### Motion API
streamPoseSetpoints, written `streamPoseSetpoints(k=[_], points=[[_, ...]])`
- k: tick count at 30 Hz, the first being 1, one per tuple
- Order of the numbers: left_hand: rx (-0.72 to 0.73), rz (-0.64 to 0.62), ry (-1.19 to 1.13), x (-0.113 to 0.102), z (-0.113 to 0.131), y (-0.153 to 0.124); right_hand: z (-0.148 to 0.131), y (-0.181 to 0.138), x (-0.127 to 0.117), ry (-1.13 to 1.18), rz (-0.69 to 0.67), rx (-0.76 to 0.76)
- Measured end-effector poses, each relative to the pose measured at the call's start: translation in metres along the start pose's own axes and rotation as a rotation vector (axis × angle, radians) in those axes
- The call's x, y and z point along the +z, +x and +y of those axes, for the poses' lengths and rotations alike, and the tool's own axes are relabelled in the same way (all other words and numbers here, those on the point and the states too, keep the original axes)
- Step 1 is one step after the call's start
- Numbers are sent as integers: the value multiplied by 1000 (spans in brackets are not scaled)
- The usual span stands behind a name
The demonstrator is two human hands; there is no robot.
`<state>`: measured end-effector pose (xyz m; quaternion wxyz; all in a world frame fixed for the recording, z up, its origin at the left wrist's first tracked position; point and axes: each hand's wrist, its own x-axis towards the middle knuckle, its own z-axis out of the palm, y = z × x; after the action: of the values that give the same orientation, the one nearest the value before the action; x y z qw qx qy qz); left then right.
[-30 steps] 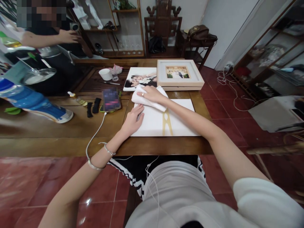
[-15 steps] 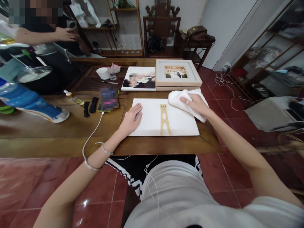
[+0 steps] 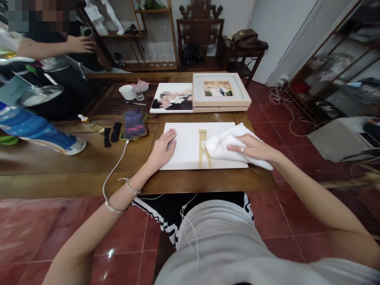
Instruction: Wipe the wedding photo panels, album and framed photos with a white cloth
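A white rectangular board (image 3: 184,148) with a yellow long-legged animal figure (image 3: 202,136) on it lies flat near the table's front edge. My left hand (image 3: 162,149) rests on the board's left end, fingers stretched out and holding nothing. In my right hand (image 3: 252,147) is a white cloth (image 3: 224,142), bunched under the fingers and pressed on the right half of the board. The cloth covers part of the board's right side and touches the figure's right edge. Its loose corner hangs past the board's right end.
Behind the board lie a photo panel (image 3: 172,98) and a framed picture (image 3: 242,93) on the wooden table (image 3: 118,180). To the left are a phone (image 3: 134,123) on a white cable, a dropper bottle (image 3: 92,123), a blue plastic pack (image 3: 38,128) and a white cup (image 3: 127,92). Another person stands far left.
My right hand has brought the cloth from the board's far right corner toward me, down over its right half to the figure. My left hand stays put.
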<state>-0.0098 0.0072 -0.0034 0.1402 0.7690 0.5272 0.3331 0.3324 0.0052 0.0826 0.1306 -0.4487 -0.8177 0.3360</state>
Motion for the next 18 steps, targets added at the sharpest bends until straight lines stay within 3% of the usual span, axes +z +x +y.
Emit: streamPoseSetpoints(k=[6, 9, 14, 18], points=[[-3, 3, 8, 1, -3, 0, 33, 79, -15, 62, 295, 39], [-1, 6, 9, 1, -3, 0, 39, 98, -19, 66, 379, 102], [4, 5, 7, 0, -1, 0, 24, 69, -6, 1, 402, 135], [-6, 3, 2, 0, 0, 0, -1, 12, 11, 5, 236, 108]])
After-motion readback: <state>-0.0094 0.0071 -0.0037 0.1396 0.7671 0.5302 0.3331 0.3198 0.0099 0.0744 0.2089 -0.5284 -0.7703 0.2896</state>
